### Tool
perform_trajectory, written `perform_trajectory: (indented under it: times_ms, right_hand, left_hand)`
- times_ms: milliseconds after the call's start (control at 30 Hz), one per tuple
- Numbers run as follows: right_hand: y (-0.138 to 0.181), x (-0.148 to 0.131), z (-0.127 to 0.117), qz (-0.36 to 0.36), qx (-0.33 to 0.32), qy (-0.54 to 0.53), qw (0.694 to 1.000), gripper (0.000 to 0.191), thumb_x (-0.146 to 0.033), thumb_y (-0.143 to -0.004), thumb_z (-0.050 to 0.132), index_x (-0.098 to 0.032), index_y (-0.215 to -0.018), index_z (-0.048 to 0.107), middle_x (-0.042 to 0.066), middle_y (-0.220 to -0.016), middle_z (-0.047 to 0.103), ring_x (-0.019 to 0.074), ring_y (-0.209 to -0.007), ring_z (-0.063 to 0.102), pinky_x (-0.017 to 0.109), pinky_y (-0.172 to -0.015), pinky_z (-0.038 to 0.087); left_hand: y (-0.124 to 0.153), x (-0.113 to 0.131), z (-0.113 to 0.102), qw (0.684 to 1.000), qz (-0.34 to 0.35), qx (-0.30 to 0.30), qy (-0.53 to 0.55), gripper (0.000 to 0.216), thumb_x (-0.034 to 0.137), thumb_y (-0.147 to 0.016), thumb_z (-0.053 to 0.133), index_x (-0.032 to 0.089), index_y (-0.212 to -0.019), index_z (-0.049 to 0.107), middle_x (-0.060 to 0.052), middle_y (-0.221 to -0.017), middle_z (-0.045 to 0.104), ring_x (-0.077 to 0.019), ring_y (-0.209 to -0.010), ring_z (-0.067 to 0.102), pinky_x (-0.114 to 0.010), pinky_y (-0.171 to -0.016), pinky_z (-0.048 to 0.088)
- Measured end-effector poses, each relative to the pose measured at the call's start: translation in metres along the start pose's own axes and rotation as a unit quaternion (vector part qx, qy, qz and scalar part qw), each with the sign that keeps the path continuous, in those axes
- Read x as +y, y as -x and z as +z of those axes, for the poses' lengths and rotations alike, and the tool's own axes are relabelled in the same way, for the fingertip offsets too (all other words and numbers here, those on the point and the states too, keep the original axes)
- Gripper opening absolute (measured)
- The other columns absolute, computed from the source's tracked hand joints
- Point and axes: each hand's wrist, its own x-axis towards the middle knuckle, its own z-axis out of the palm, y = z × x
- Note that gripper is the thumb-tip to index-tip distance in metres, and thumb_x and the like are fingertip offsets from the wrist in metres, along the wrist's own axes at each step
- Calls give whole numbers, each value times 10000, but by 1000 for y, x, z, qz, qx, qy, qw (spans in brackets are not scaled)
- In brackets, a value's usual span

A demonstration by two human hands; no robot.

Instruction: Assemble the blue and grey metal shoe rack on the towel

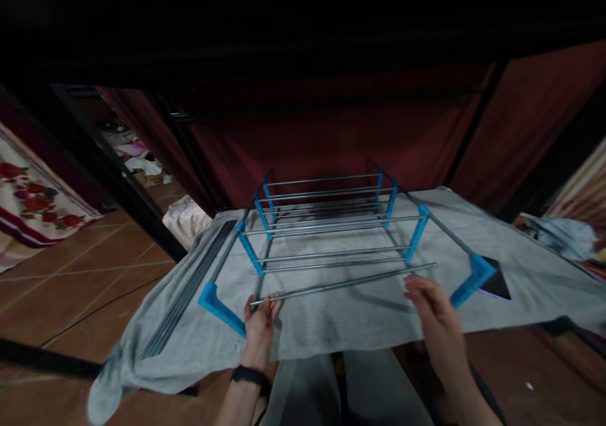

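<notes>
A rack of thin grey metal rods and blue plastic side brackets (331,224) lies flat on a grey cloth (360,319) on the floor. My left hand (259,317) pinches the near left end of a loose metal rod (345,281) that runs across the front of the rack. My right hand (433,306) hovers by the rod's right end, fingers apart and a little blurred, close to a blue bracket (471,278). Another blue bracket (218,306) sits just left of my left hand.
A bundle of spare rods (189,293) lies on the cloth's left side. Dark red fabric panels on a black frame (331,136) stand behind. Terracotta floor tiles (71,274), a floral cloth (28,205) and clutter are at left; my knees (345,388) are below.
</notes>
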Motion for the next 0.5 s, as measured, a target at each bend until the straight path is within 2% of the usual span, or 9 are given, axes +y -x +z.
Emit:
perform_trajectory:
  times_ms: [100, 167, 267, 400, 500]
  right_hand:
    - [-12, 18, -16, 40, 74, 18, 996, 381, -398, -623, 891, -241, -920, 712, 36, -931, 738, 213, -869, 685, 335, -730, 605]
    - [-25, 28, -22, 95, 107, -10, 990, 458, -409, -563, 875, -243, -940, 672, 28, -882, 741, 205, -814, 702, 322, -685, 610]
    - [-49, 28, -25, 111, 119, -70, 984, 549, -391, -578, 846, -261, -1056, 609, 3, -931, 754, 186, -841, 735, 298, -707, 630]
    - [-72, 13, -24, 45, 148, -106, 982, 554, -365, -630, 819, -291, -1114, 560, -42, -943, 741, 169, -847, 749, 312, -748, 644]
    - [-78, 8, -23, 10, 148, -103, 984, 636, -382, -665, 816, -292, -1237, 552, -32, -959, 755, 171, -859, 745, 329, -785, 637]
  left_hand:
    - [-7, 4, 0, 1000, 3, -2, -12, 577, -94, -788, 577, 313, -1186, 482, 50, -790, 688, -142, -722, 736, -314, -760, 649]
    - [-10, 4, 1, 1000, -1, 2, -26, 575, -89, -773, 582, 314, -1171, 485, 54, -782, 681, -144, -712, 731, -325, -764, 649]
    - [-12, 1, 4, 999, -16, 8, -45, 596, -91, -721, 601, 311, -1143, 482, 60, -782, 675, -154, -707, 725, -360, -787, 648]
    - [-14, -2, 6, 998, -13, 12, -59, 642, -102, -661, 611, 327, -1116, 465, 78, -804, 674, -160, -706, 720, -414, -828, 645]
    - [-19, -1, 7, 998, -10, 25, -61, 656, -115, -650, 602, 336, -1103, 453, 86, -798, 666, -154, -702, 710, -433, -854, 635]
